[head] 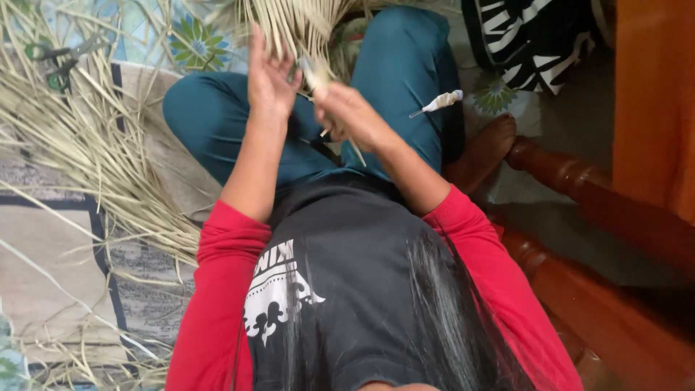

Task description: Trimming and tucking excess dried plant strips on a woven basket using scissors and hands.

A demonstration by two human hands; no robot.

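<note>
Left hand (269, 76) raised, fingers spread; right hand (347, 112) closed.

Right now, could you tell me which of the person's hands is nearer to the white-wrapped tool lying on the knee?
The right hand: it is just left of the white-wrapped tool in the picture, gripping straw strips. The left hand is farther away, raised open against them.

Red sleeves (217, 289), black printed shirt (340, 275); teal trousers (217, 116)

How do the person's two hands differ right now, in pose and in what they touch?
The left hand is raised and open, fingers spread against the hanging pale straw strips. The right hand sits lower, closed around a thin strip, and is blurred. Both are bare and work over the lap in teal trousers.
</note>
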